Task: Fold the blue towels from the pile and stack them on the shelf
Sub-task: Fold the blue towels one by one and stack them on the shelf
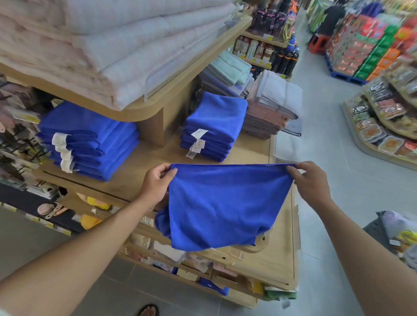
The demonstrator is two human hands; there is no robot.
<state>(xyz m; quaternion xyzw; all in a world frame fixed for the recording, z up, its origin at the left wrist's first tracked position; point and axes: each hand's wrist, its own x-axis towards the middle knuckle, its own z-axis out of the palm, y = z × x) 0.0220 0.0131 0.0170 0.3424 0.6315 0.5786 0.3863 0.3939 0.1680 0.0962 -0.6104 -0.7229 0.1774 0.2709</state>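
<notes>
Both hands, left hand point(158, 179) and right hand point(308, 180), pinch the top corners of a half-folded blue microfibre towel point(220, 207) above the wooden shelf point(140, 175), where two folded blue stacks point(89, 140) already sit, so folding seems underway.

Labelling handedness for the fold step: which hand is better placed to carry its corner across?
Probably the right hand. It pinches the towel's far corner over bare shelf, free to swing across. The left hand already holds its corner near the two blue stacks, a natural anchor.
</notes>
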